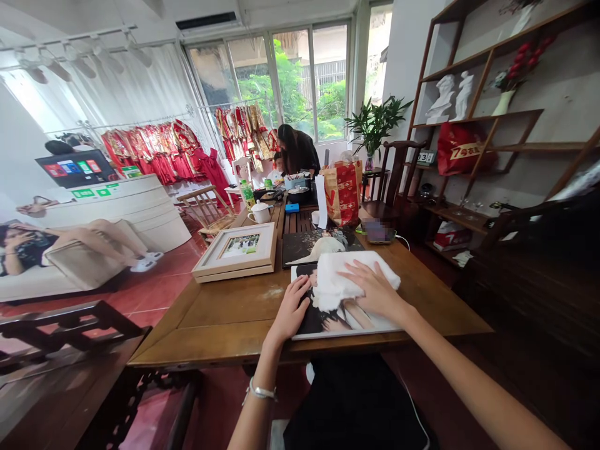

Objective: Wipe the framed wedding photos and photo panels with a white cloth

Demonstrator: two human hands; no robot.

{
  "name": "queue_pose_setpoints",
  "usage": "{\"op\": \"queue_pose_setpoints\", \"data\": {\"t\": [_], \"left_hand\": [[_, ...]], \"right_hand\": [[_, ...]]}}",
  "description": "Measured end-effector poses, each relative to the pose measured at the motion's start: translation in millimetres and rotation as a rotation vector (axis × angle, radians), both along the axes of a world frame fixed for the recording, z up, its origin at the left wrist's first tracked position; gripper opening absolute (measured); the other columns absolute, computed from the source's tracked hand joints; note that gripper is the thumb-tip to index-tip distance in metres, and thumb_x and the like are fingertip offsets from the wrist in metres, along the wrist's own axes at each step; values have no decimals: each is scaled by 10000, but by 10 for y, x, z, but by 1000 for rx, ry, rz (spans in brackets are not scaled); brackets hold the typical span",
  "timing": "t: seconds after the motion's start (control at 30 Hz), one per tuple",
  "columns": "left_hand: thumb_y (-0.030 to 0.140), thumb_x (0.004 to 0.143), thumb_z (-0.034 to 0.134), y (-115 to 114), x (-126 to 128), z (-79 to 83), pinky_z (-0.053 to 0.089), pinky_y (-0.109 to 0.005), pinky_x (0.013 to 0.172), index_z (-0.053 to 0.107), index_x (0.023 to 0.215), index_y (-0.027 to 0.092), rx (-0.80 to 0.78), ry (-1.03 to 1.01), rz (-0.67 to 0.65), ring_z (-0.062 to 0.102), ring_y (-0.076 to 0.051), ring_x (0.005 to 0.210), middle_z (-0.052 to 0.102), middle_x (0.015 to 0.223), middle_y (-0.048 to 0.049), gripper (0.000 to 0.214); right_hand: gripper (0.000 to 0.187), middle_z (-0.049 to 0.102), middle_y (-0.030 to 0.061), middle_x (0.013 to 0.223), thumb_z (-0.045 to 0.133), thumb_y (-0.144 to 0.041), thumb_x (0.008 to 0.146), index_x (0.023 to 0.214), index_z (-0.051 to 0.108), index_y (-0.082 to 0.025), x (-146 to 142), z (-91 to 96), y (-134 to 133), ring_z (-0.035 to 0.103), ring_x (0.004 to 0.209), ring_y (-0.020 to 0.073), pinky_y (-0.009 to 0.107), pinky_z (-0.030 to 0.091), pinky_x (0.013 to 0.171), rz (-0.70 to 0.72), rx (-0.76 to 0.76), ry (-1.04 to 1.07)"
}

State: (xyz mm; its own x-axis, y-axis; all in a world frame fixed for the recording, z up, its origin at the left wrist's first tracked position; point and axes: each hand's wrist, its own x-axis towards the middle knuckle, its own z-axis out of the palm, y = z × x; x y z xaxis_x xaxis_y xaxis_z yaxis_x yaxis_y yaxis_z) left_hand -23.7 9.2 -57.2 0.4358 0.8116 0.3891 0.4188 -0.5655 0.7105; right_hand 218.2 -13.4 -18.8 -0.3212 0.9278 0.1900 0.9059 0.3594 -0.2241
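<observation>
A large photo print (328, 319) lies flat near the front edge of a long wooden table (225, 312). My left hand (290, 309) rests on the print's left edge, fingers spread and flat. My right hand (372, 289) presses flat on a white cloth (337, 275) that lies across the print's upper part. Neither hand grips anything that I can see.
A second dark photo print (309, 245) and a stack of framed pictures (237, 250) lie just beyond. Farther back stand a red bag (342, 190), a teapot (260, 212) and bowls, where a person (297, 150) bends over. Wooden shelves (487, 119) line the right wall; a chair (70, 325) is at left.
</observation>
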Motion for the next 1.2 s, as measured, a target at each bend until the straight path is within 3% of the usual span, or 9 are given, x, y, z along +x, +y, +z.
{"op": "queue_pose_setpoints", "data": {"t": [0.1,0.2,0.37,0.53,0.7,0.8,0.93,1.07,1.2], "left_hand": [[170,838,442,8,7,-6,179,-447,1113,499,1258,253,-9,-12,1,286,-200,1317,415,1383,-42,432],[192,859,408,24,3,-10,173,-441,1116,501,1256,249,-22,-9,9,291,-192,1313,410,1388,-35,412],[289,923,303,22,9,4,168,-438,1118,502,1252,220,-54,13,29,281,-189,1316,406,1390,-45,391],[373,951,230,-26,33,39,235,-402,1100,454,1278,203,-86,-52,72,320,-180,1297,407,1379,-82,431],[363,948,252,-32,50,41,209,-420,1104,491,1247,209,-54,-10,65,307,-187,1303,427,1365,-72,413],[322,915,374,-18,41,21,186,-424,1111,496,1251,232,3,31,31,284,-192,1316,414,1379,-56,369],[260,879,442,-3,15,8,181,-427,1112,476,1274,232,29,44,7,271,-198,1324,402,1388,-63,397],[234,873,445,8,0,10,179,-439,1111,474,1275,234,24,55,3,274,-202,1322,393,1395,-64,404],[231,875,447,11,2,2,182,-436,1111,475,1275,233,29,47,5,275,-203,1321,397,1392,-64,401]], "right_hand": [[777,337,18,1447,499,-103,590,1327,402,-326,40,-23,-472,183,1355,277,598,35,1050,117,1,-8],[773,330,-7,1450,494,-114,593,1319,400,-360,65,-4,-730,173,1358,276,597,43,1052,141,-20,-10],[762,348,48,1440,464,-92,564,1311,440,-241,-264,10,-647,172,1347,320,630,27,1038,-35,9,-17],[757,342,79,1441,472,-111,577,1330,409,-159,-768,-49,-739,138,1350,328,611,-80,1043,4,77,43],[751,366,13,1431,448,-106,583,1323,418,-225,-588,-96,-906,145,1359,275,579,-79,1063,35,38,73],[742,392,5,1415,435,-91,582,1309,436,-243,-255,-89,-769,200,1345,271,601,-38,1057,-56,18,60],[641,420,20,1396,449,-130,652,1282,470,-246,73,-27,-292,265,1320,283,618,47,1047,-128,-13,55],[657,415,29,1399,447,-109,650,1296,457,-228,104,62,187,275,1314,287,622,69,1040,-150,-44,58],[667,420,41,1395,454,-110,634,1294,462,-205,-22,73,207,263,1317,291,624,47,1040,-54,-36,65]]}}
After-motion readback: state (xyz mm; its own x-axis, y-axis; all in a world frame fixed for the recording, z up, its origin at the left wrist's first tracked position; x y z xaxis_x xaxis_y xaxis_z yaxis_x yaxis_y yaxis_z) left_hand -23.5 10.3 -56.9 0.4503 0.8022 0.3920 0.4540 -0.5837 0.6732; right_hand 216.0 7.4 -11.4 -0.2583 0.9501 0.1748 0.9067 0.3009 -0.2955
